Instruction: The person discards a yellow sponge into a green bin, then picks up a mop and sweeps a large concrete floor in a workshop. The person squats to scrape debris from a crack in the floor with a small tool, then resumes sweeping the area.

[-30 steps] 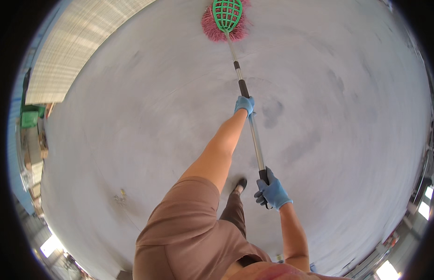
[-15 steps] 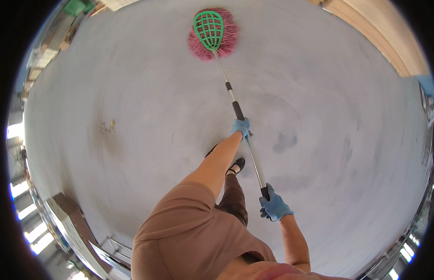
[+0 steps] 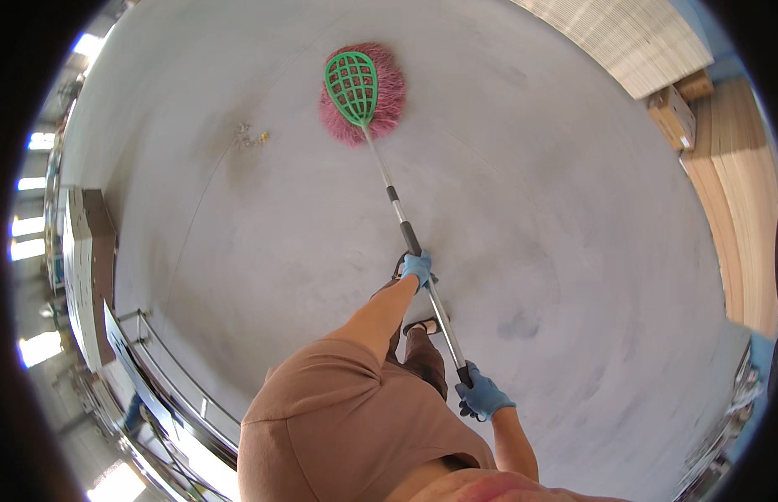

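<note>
Both my hands wear blue gloves and grip a long mop with a silver and black telescopic pole. My left hand (image 3: 418, 268) is wrapped round the middle of the pole, just below a black sleeve. Lower down, my right hand (image 3: 486, 395) is closed on the black grip at the pole's end. The mop (image 3: 387, 180) reaches away from me to its head, a green lattice frame (image 3: 352, 84) over pink strands that lie spread on the grey floor (image 3: 523, 226). Some small debris (image 3: 251, 138) with a yellow bit lies left of the mop head.
Stacked tan boards (image 3: 732, 201) and a pale stack of sheets (image 3: 627, 38) stand at the far right, with a cardboard box (image 3: 673, 117) between them. On the left are a brown and white carton (image 3: 92, 276) and a metal-railed cart (image 3: 175, 368). My feet stand below my left hand.
My view has turned to the right, and the boxes and stacks there show more. The mop head sits lower and slightly left in the picture. Both hands keep their hold on the pole.
</note>
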`<action>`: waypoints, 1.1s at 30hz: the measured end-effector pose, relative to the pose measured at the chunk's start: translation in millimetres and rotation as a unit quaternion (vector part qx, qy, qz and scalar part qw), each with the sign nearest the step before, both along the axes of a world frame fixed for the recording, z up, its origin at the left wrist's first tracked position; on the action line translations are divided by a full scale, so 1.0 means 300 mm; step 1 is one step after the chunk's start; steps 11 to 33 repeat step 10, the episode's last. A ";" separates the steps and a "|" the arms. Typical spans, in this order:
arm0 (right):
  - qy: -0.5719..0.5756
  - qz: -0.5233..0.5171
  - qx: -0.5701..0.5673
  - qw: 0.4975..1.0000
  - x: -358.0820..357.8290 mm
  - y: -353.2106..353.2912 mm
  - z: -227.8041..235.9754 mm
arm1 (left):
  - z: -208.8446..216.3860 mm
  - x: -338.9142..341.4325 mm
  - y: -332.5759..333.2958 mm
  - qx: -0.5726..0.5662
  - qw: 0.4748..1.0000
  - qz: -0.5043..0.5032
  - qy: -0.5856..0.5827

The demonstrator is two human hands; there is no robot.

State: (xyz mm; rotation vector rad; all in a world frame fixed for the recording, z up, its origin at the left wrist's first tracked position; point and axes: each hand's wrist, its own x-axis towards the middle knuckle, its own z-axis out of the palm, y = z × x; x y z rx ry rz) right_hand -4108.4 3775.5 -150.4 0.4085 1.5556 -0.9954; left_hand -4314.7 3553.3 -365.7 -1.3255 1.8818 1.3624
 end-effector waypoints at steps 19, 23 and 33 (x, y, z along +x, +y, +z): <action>0.031 0.098 -0.030 0.994 -0.387 0.457 -0.137 | -0.297 -0.176 0.198 -0.165 0.982 0.045 -0.074; 0.031 0.098 -0.030 0.994 -0.387 0.457 -0.137 | -0.297 -0.176 0.198 -0.165 0.982 0.045 -0.074; 0.031 0.098 -0.030 0.994 -0.387 0.457 -0.137 | -0.297 -0.176 0.198 -0.165 0.982 0.045 -0.074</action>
